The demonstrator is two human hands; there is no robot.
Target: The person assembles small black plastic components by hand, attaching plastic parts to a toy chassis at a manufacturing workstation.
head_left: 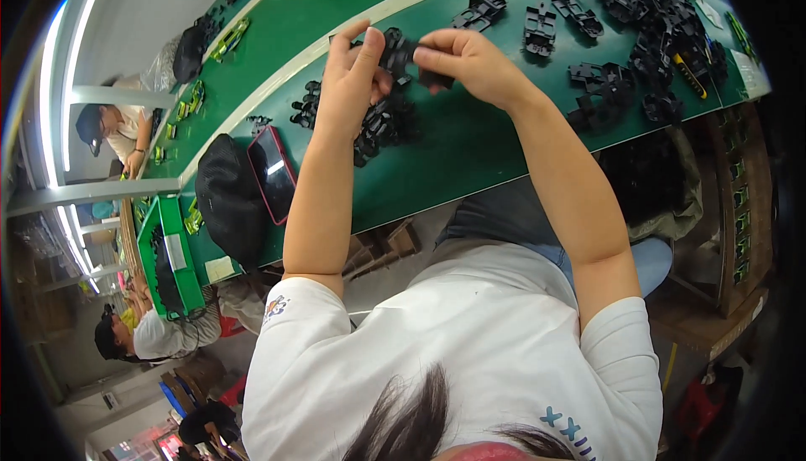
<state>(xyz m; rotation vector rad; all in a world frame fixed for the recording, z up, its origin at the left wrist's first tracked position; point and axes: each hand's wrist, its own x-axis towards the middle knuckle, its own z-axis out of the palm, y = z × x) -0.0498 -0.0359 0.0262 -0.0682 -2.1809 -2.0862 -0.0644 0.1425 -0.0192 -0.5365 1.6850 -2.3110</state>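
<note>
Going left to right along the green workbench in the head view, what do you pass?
Black cap → red-cased phone → left hand → small black plastic part pinched by both hands → right hand → single black plastic frame → big heap of black plastic frames, all on the green workbench.

The flat worktop desk (470,150) is deep green with a pale cream stripe (395,9) along it. The moulded plastic frame parts (625,7) heaped on it are all black, like the small plastic piece (403,54) in the hands. A slim phone (272,174) has a red case and dark screen, beside a black fabric cap (228,201). The person's short-sleeved shirt (453,360) is white with small blue marks.
</note>
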